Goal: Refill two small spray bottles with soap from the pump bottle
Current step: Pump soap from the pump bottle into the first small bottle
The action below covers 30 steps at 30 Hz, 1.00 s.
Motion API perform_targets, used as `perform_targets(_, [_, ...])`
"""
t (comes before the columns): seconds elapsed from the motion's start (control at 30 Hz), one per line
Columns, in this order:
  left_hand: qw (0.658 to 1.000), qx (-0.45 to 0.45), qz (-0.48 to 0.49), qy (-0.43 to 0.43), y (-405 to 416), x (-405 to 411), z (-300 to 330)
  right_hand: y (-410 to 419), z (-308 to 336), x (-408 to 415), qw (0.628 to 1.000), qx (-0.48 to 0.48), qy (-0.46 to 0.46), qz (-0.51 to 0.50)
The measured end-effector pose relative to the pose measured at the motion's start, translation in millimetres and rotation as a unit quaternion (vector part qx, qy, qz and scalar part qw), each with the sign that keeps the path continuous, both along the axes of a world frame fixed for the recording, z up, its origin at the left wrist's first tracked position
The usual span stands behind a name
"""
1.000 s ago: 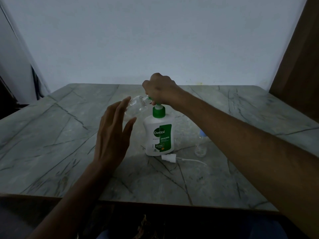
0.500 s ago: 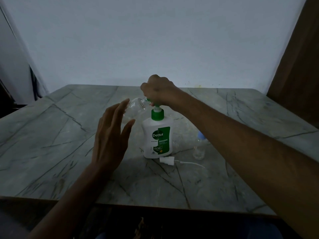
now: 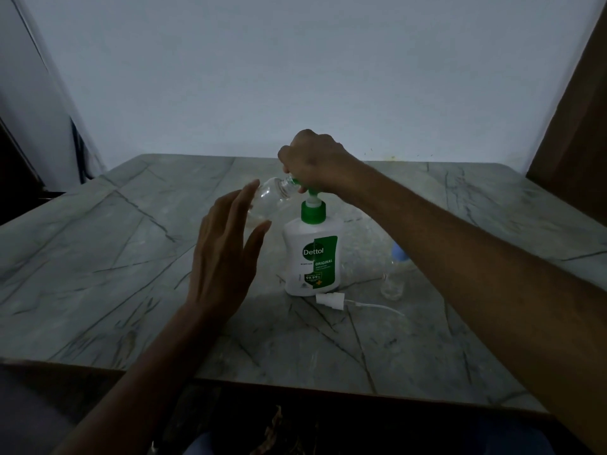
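A white Dettol pump bottle [image 3: 310,257] with a green collar stands mid-table. My right hand [image 3: 313,162] is curled over its green pump head, and a short stretch of the stem shows below the fist. My left hand [image 3: 226,251] holds a clear small spray bottle [image 3: 267,200] between thumb and fingers, tilted, with its open mouth against the pump nozzle. A second small clear bottle [image 3: 392,287] with a blue cap stands to the right, partly hidden behind my right forearm. The white spray head [image 3: 330,298] with its thin tube lies in front of the pump bottle.
All of this sits on a grey marble-patterned table [image 3: 115,257] whose front edge is near me. A pale wall rises behind it, and a brown wooden panel [image 3: 578,133] stands at the right.
My right hand has risen slightly on the pump head, so more of the stem shows. The left hand keeps the clear bottle at the nozzle.
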State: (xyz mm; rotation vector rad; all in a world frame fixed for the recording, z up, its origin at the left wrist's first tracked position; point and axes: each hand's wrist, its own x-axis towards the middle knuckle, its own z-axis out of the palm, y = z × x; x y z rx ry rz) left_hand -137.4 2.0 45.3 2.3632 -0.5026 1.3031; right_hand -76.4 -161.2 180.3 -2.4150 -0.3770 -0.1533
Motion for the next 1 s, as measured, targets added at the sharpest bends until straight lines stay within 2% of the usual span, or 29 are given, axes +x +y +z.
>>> perform_targets(0.17, [1.000, 0.006, 0.009, -0.005, 1, -2, -1, -2, -11, 0, 1.000, 0.021, 0.020, -0.012])
perform_targets(0.43, [1.000, 0.009, 0.014, -0.006, -1, -4, 0, -2, 2, -6, 1.000, 0.001, -0.003, 0.000])
perform_targets(0.63, [1.000, 0.013, 0.021, -0.005, 0, -2, -2, -4, -9, -7, 0.999, 0.028, 0.024, -0.006])
perform_targets(0.8, [1.000, 0.014, 0.024, -0.007, -1, -2, -1, -4, -1, -11, 1.000, 0.005, 0.001, 0.002])
perform_targets(1.0, [0.999, 0.011, 0.032, -0.004, -1, -3, -2, -5, -8, -9, 0.999, 0.041, 0.025, -0.005])
